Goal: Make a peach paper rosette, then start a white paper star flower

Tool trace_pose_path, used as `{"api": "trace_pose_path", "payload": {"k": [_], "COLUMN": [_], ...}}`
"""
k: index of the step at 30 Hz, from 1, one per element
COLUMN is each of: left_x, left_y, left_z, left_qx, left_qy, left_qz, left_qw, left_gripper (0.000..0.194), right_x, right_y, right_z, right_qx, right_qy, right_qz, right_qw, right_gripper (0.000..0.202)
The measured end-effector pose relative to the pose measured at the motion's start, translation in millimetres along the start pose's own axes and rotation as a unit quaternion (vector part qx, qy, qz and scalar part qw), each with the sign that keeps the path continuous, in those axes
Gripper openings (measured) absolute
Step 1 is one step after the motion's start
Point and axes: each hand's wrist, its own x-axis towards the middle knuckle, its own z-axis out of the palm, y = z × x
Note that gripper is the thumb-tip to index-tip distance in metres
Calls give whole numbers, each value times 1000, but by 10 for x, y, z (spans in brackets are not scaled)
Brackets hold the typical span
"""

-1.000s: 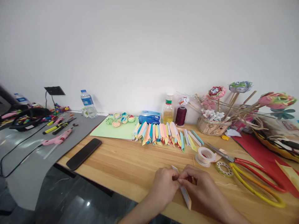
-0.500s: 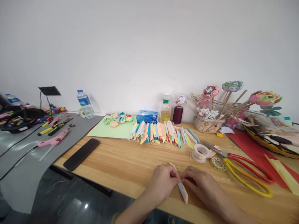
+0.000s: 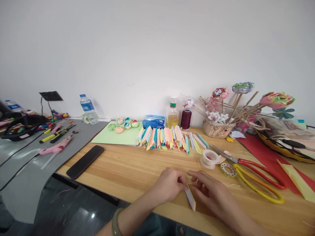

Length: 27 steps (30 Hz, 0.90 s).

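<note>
A narrow strip of folded paper (image 3: 190, 198), pale lilac with a yellowish edge, slants above the table near its front edge. My left hand (image 3: 169, 185) pinches it around the middle between thumb and fingers. Just to the right, my right hand (image 3: 209, 190) has its thumb and fingers parted, with nothing plainly held. A thin thread (image 3: 231, 184) lies on the wood beyond that hand. Farther back, a white spool (image 3: 210, 159) and a small green-rimmed ring spool (image 3: 227, 170) sit beside large scissors (image 3: 256, 177) with red and yellow handles.
Several folded paper strips (image 3: 162, 137) line the back, next to a green sheet (image 3: 115, 139) bearing small paper flowers. A black phone (image 3: 85, 162) lies left, beyond it a pink glue gun (image 3: 56, 146). A basket (image 3: 218, 129) and red paper (image 3: 261, 154) occupy the right.
My right hand's fingers have parted and drawn slightly away from the paper strip. My left hand keeps its pinch on it. The view has shifted slightly.
</note>
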Motion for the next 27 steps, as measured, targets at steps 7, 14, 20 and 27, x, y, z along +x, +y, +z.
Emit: {"api": "trace_pose_path", "payload": {"k": [7, 14, 20, 27], "left_x": [24, 32, 77, -80], "left_y": [-22, 19, -38, 87], "left_z": [15, -59, -58, 38], "left_qx": [18, 16, 22, 89], "left_qy": [-2, -26, -47, 58], "left_qz": [-1, 13, 22, 31], "left_qw": [1000, 999, 998, 994], "left_gripper": [9, 11, 15, 12], "right_x": [71, -10, -18, -9], "right_y": [57, 10, -66, -35], "right_z": [84, 113, 60, 16], "right_qx": [-78, -97, -51, 30], "right_qy": [-18, 9, -34, -27], "right_qz": [-12, 16, 7, 36], "right_qw": [997, 995, 998, 999], "right_gripper": [20, 15, 16, 2]}}
